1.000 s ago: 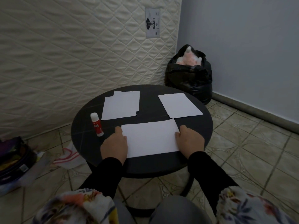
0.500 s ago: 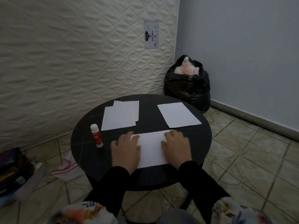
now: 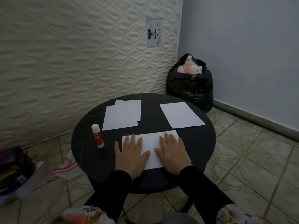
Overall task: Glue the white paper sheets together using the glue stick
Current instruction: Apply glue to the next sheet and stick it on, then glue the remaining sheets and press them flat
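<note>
A white paper sheet (image 3: 152, 143) lies near the front of the round black table (image 3: 197, 143). My left hand (image 3: 131, 152) presses flat on its left part and my right hand (image 3: 172, 151) presses flat on its right part, fingers straight. Two overlapping white sheets (image 3: 122, 116) lie at the back left of the table. Another single white sheet (image 3: 181, 114) lies at the back right. A glue stick (image 3: 97, 135) with a red label and white cap stands upright left of my hands, untouched.
A quilted mattress (image 3: 72, 62) leans against the wall behind the table. A black bag (image 3: 191, 84) with a pink soft toy sits in the corner. On the tiled floor at the left lie a dark bag (image 3: 14, 168) and a plastic bag (image 3: 66, 167).
My hands moved from the sheet's side edges onto its top and now lie flat on it, closer together. The view tilted up slightly.
</note>
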